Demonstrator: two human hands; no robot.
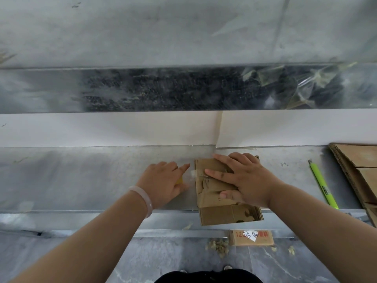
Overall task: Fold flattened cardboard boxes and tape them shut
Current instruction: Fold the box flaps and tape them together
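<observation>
A small folded cardboard box (222, 213) sits at the front edge of the metal bench (81, 176), its near side hanging over the edge. My right hand (242, 180) lies flat on the box top, fingers straight and spread, pressing the flaps down. My left hand (165, 180) is just left of the box and holds a yellow tape dispenser (179, 180), mostly hidden under the palm, with its index finger pointing at the box. A strip of clear tape (193, 174) runs from that hand onto the box's left edge.
A green utility knife (323, 186) lies on the bench to the right. A stack of flattened cardboard boxes (361, 172) sits at the far right. Below the bench lie a small labelled carton (251, 237) and paper scraps on the floor. White paper (122, 129) lines the back wall.
</observation>
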